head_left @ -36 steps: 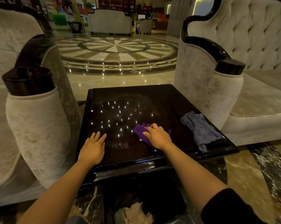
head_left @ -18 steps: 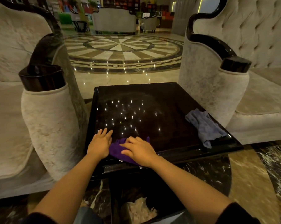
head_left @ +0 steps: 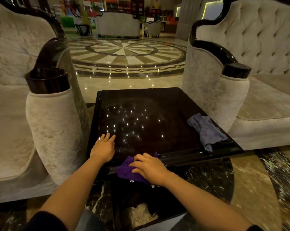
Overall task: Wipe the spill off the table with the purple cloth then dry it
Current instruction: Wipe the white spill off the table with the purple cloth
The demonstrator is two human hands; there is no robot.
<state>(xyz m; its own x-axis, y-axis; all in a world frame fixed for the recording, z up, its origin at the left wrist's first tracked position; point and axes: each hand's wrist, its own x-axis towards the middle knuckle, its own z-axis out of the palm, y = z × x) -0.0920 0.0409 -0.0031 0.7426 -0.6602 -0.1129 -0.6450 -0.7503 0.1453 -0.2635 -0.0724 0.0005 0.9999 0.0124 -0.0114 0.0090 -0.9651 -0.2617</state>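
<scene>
A dark glossy table [head_left: 157,104] stands between two armchairs, its top reflecting ceiling lights. My right hand [head_left: 149,166] presses the purple cloth [head_left: 126,170] at the table's near edge, where the cloth hangs partly over the rim. My left hand [head_left: 103,148] lies flat on the table's near left corner, fingers spread, holding nothing. A grey-blue cloth [head_left: 206,129] lies crumpled at the table's right edge. No spill is discernible on the shiny top.
Cream upholstered armchairs flank the table, left [head_left: 52,124] and right [head_left: 216,100]. Below the near edge sits a dark bin [head_left: 149,219] with crumpled paper inside. Polished marble floor stretches beyond, with more seating far back.
My right hand has dragged the purple cloth from the table's middle right toward me, down to the near edge and partly over it. The left hand has stayed flat on the near left corner.
</scene>
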